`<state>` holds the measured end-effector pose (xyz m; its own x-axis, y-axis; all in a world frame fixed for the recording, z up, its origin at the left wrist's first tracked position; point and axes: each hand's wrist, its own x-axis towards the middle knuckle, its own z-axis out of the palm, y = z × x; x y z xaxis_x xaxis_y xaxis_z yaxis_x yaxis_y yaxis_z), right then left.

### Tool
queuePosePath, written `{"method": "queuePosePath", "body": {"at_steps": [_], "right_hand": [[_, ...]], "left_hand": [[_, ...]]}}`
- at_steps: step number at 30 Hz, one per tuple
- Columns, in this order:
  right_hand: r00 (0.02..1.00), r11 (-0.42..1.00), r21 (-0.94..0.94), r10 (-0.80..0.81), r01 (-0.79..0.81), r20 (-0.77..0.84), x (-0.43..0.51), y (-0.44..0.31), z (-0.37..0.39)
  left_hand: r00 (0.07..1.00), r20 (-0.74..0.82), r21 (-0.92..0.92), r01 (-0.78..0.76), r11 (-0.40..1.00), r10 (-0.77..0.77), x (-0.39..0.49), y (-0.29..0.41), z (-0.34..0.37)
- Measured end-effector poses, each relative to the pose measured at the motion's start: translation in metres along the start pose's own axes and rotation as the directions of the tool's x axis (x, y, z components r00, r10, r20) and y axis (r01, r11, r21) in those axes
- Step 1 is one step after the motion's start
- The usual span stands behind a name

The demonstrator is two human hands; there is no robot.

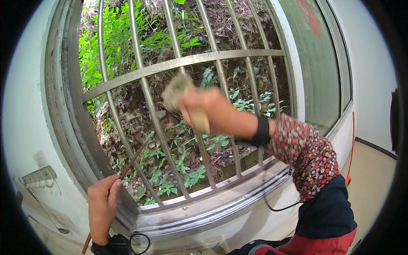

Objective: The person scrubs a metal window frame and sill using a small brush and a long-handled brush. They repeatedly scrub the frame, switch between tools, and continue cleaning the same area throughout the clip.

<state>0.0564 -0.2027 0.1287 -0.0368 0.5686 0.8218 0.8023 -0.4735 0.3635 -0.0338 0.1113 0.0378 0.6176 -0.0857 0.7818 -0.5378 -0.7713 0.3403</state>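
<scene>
My right hand grips the handle of a flat bristle brush, blurred by motion. The brush is in front of the window's metal security bars, just below the horizontal crossbar; whether the bristles touch a bar I cannot tell. Between the thumb and fingers of my left hand is a thin brown stick, slanting up to the right before the left bars. Its lower end shows beneath my wrist.
Below the bars run the sill and metal sliding track. A glass pane stands at the right. On the left wall hangs a metal hook rack with a ladle. A black cable dangles beside my right sleeve.
</scene>
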Motion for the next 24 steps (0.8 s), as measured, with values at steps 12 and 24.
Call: {"method": "queuePosePath", "body": {"at_steps": [12, 24], "right_hand": [[0.977, 0.975, 0.058, -0.214, 0.215, -0.024, 0.017, -0.015, 0.009], [0.993, 0.995, -0.086, -0.034, 0.043, 0.111, 0.028, 0.051, -0.116]], "left_hand": [[0.994, -0.062, 0.013, 0.093, 0.996, -0.092, -0.027, -0.015, -0.019], [0.998, -0.002, 0.075, 0.070, 0.995, -0.070, -0.030, -0.022, -0.017]]}}
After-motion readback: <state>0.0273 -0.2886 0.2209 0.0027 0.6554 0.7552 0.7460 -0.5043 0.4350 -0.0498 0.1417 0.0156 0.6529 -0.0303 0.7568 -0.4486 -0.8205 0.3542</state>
